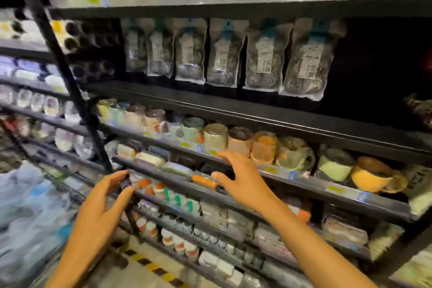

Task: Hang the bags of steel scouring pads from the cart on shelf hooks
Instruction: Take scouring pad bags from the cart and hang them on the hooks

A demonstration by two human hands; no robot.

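Nearest to us are our two bare forearms, reaching up from the bottom of the view. Our left hand (pixel 105 196) is open, fingers straight and thumb spread, and holds nothing. It hovers in front of the lower shelves, near the black upright post (pixel 70 91). Our right hand (pixel 238 177) is likewise open and empty, fingers fanned out in front of the rail that carries a row of wrapped ceramic mugs (pixel 264 147). Whether its fingertips touch that rail we cannot tell.

The clear plastic bags of grey steel scouring pads (pixel 224 54) are well above both hands. Six of them hang side by side under the upper black shelf board (pixel 210 8), from the middle of its span toward the right. Right of the last bag the back panel is too dark to read. The hooks are hidden behind the bag tops and the cart is out of view. With no bag in hand, we judge that the next one has yet to be fetched.

We expect each bag to be light and soft, the film slippery and crinkly, the pads springy inside it. The best hold is a pinch on the flat header at the top, beside its hanging hole, leaving the hole free for the hook.
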